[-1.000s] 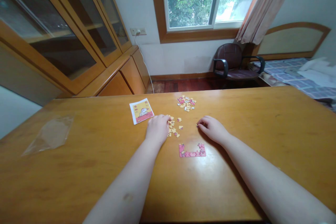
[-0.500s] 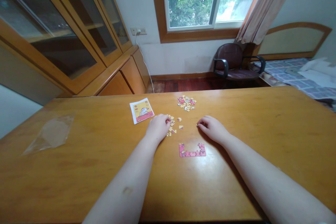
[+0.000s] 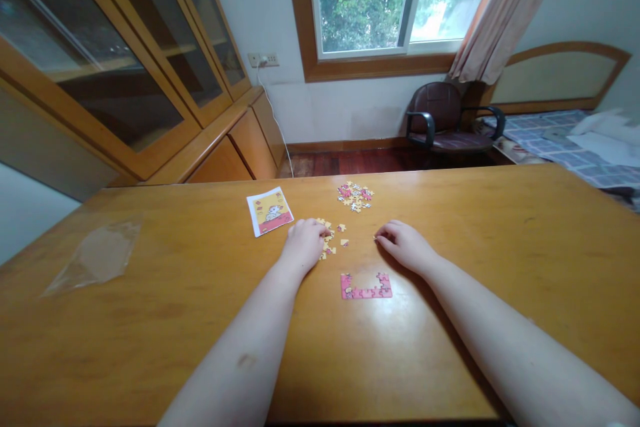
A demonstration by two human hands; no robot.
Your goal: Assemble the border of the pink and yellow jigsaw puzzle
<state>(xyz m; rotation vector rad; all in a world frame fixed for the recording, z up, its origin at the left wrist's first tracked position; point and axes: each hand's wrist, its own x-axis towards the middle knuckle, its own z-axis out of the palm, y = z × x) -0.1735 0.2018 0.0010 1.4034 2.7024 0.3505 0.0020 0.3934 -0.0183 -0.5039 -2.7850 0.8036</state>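
My left hand [image 3: 305,241] rests on the yellow puzzle pieces [image 3: 327,250], fingers stretched over them and covering part of the group. My right hand [image 3: 404,244] is closed in a pinch, a small puzzle piece [image 3: 375,237] showing at its fingertips. Two loose pieces lie between the hands, a yellow one [image 3: 345,242] and another [image 3: 341,227] behind it. Nearer to me sits a joined pink puzzle section [image 3: 367,293], shaped like a U with its gap facing away. Farther back is a heap of mixed pieces [image 3: 355,197].
A picture card [image 3: 271,211] lies beyond my left hand. On the left of the wooden table [image 3: 425,353] is a clear plastic bag [image 3: 103,253]. Past the table stand a glass-door cabinet [image 3: 200,97], an armchair [image 3: 440,117] and a bed [image 3: 545,140].
My left hand has shifted slightly right, and its fingers have reached out from a curl over the yellow pieces. My right hand stays in place with its piece.
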